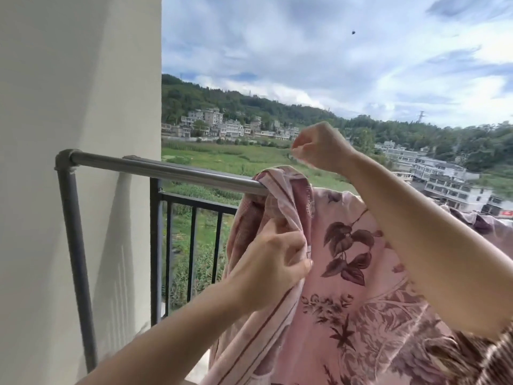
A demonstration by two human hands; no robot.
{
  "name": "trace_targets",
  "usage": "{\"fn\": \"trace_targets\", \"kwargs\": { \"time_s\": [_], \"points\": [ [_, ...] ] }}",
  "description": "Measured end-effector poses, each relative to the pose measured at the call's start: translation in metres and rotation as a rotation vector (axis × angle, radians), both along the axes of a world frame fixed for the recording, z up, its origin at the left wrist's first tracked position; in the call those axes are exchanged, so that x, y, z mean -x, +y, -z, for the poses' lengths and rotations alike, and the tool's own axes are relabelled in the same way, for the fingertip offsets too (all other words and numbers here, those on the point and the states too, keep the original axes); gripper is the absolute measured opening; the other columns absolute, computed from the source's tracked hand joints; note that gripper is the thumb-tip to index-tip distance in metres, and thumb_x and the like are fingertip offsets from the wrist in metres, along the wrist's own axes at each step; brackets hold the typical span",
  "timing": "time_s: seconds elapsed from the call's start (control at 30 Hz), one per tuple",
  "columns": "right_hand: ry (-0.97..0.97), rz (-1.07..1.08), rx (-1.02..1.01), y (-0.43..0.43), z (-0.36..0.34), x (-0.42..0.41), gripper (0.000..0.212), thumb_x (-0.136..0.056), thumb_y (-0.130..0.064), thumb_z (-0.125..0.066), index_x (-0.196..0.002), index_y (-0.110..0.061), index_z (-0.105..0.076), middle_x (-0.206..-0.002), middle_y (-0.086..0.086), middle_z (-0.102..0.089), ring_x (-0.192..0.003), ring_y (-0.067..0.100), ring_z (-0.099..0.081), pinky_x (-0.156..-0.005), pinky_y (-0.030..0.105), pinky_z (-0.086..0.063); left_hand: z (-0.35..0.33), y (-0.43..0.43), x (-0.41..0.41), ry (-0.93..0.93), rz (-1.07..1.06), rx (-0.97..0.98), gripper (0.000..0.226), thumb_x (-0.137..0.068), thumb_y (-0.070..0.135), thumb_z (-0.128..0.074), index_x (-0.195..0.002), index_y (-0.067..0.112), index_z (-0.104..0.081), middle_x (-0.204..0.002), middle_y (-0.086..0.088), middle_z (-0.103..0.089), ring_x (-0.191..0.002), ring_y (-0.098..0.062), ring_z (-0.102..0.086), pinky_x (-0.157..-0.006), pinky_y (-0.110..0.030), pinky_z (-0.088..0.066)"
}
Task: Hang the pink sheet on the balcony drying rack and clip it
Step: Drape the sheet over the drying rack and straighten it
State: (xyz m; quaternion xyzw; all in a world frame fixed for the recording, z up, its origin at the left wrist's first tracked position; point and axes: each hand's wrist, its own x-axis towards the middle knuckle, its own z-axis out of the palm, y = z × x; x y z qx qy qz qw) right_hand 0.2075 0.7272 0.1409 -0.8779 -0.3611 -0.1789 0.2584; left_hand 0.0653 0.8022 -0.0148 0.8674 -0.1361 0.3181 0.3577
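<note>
A pink sheet (pixel 347 259) with a dark leaf print lies draped over the grey rail of a balcony drying rack (pixel 166 168), its lower part cut off at the frame's bottom edge. The left hand (pixel 273 262) grips the bunched, striped hem just below the rail, fingers curled into the cloth. The right hand (pixel 319 147) hovers above the sheet, apart from it, fingers clenched; whether they pinch anything is too small to tell. The right forearm hides where the sheet crosses the rail further along. A black railing (pixel 191 232) stands beyond the rack, beside a white wall (pixel 83 79).
</note>
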Motion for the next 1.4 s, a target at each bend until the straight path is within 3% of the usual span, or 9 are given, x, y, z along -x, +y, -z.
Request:
{"fn": "trace_targets", "kwargs": {
  "time_s": [0.13,0.23,0.33,0.53,0.9,1.03,1.17,1.27,1.4],
  "points": [
    [0.029,-0.150,0.320,0.016,0.005,0.028,0.035,-0.082,-0.039,-0.069,-0.073,-0.006,-0.062,-0.058,0.002,-0.052,-0.051,0.013,-0.043,-0.048,0.025,-0.037,-0.001,-0.009,-0.002,-0.013,-0.004,0.106,0.021,-0.084,0.028,-0.068,-0.069,0.016,-0.060,-0.081,0.006,-0.061,-0.071,-0.010,-0.057,-0.073,-0.024,-0.050],
    [-0.095,-0.107,0.466,0.022,0.007,0.033,0.029,-0.082,-0.028,-0.071,-0.066,-0.009,-0.059,-0.054,-0.004,-0.047,-0.048,0.009,-0.038,-0.043,0.019,-0.030,-0.001,-0.002,0.003,0.157,0.145,0.323,0.022,-0.086,0.034,-0.065,-0.072,0.018,-0.064,-0.065,0.003,-0.059,-0.058,-0.015,-0.052,-0.061,-0.029,-0.044],
    [-0.140,-0.060,0.416,0.025,0.004,0.034,0.036,-0.086,-0.011,-0.061,-0.055,-0.013,-0.045,-0.051,-0.004,-0.039,-0.043,0.009,-0.033,-0.040,0.019,-0.028,-0.009,0.009,0.013,0.274,0.200,0.668,0.029,-0.078,0.041,-0.063,-0.071,0.013,-0.066,-0.070,-0.010,-0.060,-0.062,-0.020,-0.058,-0.066,-0.027,-0.051],
    [0.106,0.002,-0.061,0.058,-0.006,0.021,0.035,-0.080,-0.004,-0.057,-0.051,-0.014,-0.040,-0.052,-0.003,-0.039,-0.045,0.010,-0.033,-0.039,0.019,-0.024,-0.056,0.071,0.029,0.081,0.060,0.825,0.037,-0.075,0.032,-0.065,-0.085,-0.004,-0.068,-0.080,-0.012,-0.067,-0.075,-0.021,-0.065,-0.072,-0.030,-0.057],
    [0.073,-0.089,0.007,0.221,-0.009,0.074,0.025,-0.084,-0.010,-0.046,-0.059,-0.014,-0.042,-0.071,0.000,-0.047,-0.065,0.014,-0.042,-0.053,0.024,-0.036,-0.072,0.233,0.078,-0.108,-0.431,0.604,0.026,-0.085,0.027,-0.067,-0.070,0.008,-0.075,-0.073,-0.012,-0.071,-0.067,-0.020,-0.068,-0.068,-0.030,-0.058],
    [0.214,-0.221,-0.196,0.273,0.001,0.091,0.024,-0.086,-0.008,-0.054,-0.062,-0.005,-0.052,-0.066,0.008,-0.057,-0.061,0.018,-0.051,-0.055,0.029,-0.046,-0.055,0.284,0.099,-0.193,-0.619,0.654,0.035,-0.084,0.035,-0.068,-0.064,0.007,-0.072,-0.068,-0.015,-0.069,-0.063,-0.020,-0.061,-0.069,-0.033,-0.056],
    [0.346,-0.379,-0.137,0.275,0.022,0.090,0.026,-0.091,-0.014,-0.061,-0.103,0.008,-0.068,-0.105,0.019,-0.070,-0.086,0.021,-0.063,-0.081,0.033,-0.053,-0.025,0.322,0.110,-0.265,-1.002,0.660,0.050,-0.092,0.030,-0.055,-0.047,0.008,-0.046,-0.040,0.002,-0.042,-0.049,-0.021,-0.039,-0.060,-0.030,-0.033],
    [0.082,-0.321,0.098,0.254,0.040,0.089,0.025,-0.093,-0.022,-0.056,-0.103,-0.005,-0.071,-0.097,0.010,-0.071,-0.082,0.021,-0.065,-0.061,0.022,-0.050,-0.005,0.329,0.099,-0.132,-1.067,0.617,0.031,-0.091,0.029,-0.047,-0.079,0.005,-0.061,-0.088,-0.013,-0.065,-0.090,-0.036,-0.052,-0.078,-0.041,-0.041],
    [-0.135,-0.280,0.150,0.218,0.058,0.080,0.031,-0.092,-0.033,-0.054,-0.100,-0.009,-0.072,-0.095,0.010,-0.072,-0.083,0.027,-0.066,-0.072,0.040,-0.056,-0.019,0.290,0.071,-0.172,-0.963,0.457,0.023,-0.090,0.020,-0.047,-0.112,0.013,-0.048,-0.136,-0.010,-0.034,-0.129,-0.025,-0.026,-0.105,-0.048,-0.022]
  ]
}}
